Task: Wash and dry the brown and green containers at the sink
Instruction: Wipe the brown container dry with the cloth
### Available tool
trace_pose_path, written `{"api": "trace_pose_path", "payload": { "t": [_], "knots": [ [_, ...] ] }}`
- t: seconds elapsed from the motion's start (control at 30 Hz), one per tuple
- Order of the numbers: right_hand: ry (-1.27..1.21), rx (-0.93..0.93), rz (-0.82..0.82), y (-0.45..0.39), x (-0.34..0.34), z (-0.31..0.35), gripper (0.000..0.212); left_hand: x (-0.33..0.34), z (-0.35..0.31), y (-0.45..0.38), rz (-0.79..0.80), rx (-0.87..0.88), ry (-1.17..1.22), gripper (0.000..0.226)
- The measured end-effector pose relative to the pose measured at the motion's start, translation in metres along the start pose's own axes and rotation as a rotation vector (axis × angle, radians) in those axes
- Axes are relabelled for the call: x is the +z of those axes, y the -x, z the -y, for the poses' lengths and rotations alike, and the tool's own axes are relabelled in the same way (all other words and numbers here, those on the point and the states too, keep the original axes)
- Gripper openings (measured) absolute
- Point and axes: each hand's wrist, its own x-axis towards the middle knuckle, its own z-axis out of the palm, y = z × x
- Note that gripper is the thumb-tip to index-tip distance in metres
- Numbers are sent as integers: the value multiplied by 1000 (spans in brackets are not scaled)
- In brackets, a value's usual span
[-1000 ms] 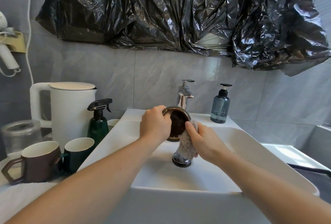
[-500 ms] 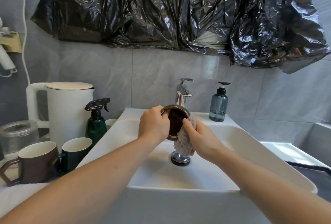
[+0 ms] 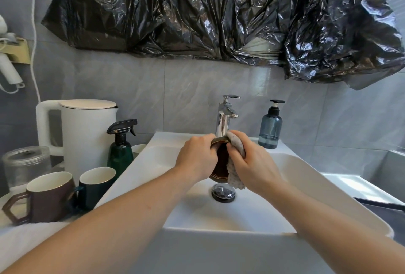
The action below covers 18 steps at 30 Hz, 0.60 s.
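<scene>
Over the white sink [image 3: 311,177] I hold a small round brown dish [image 3: 221,165] with a gold rim on edge, just in front of the chrome faucet [image 3: 224,118]. My left hand [image 3: 196,159] grips its left side. My right hand [image 3: 252,162] presses a pale knitted scrubbing cloth [image 3: 235,175] against the dish's right side and over its top rim; part of the dish is hidden by the fingers. A brown mug [image 3: 47,197] and a green mug [image 3: 95,182] stand on a white towel left of the sink.
The drain plug [image 3: 223,192] lies below the dish. A green spray bottle [image 3: 121,148], a white kettle [image 3: 81,133] and a glass jar [image 3: 24,164] stand at the left. A blue soap dispenser [image 3: 270,126] sits behind the sink at the right. Black plastic sheeting [image 3: 219,15] hangs on the wall.
My right hand has slid the cloth up from the dish's lower right to its top rim. The dish has turned more edge-on between both hands.
</scene>
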Motion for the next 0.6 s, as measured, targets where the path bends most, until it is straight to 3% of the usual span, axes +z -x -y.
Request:
{"api": "trace_pose_path", "payload": {
  "t": [0.13, 0.23, 0.3, 0.47, 0.6],
  "knots": [
    [-72, 84, 55, -1, 3, -1, 28, -2, -2, -1, -97, -63, 14, 20],
    [-133, 238, 197, 2, 4, -6, 47, -7, 2, -5, -179, -157, 67, 25],
    [-147, 232, 220, 3, 7, -6, 53, -9, 6, -8, -194, -172, 83, 28],
    [-149, 88, 68, 0, 3, -3, 27, -1, -5, -3, -81, -40, 36, 21],
    [-119, 75, 44, 0, 2, -2, 25, 2, -8, -3, -90, -26, 23, 18]
  ]
}}
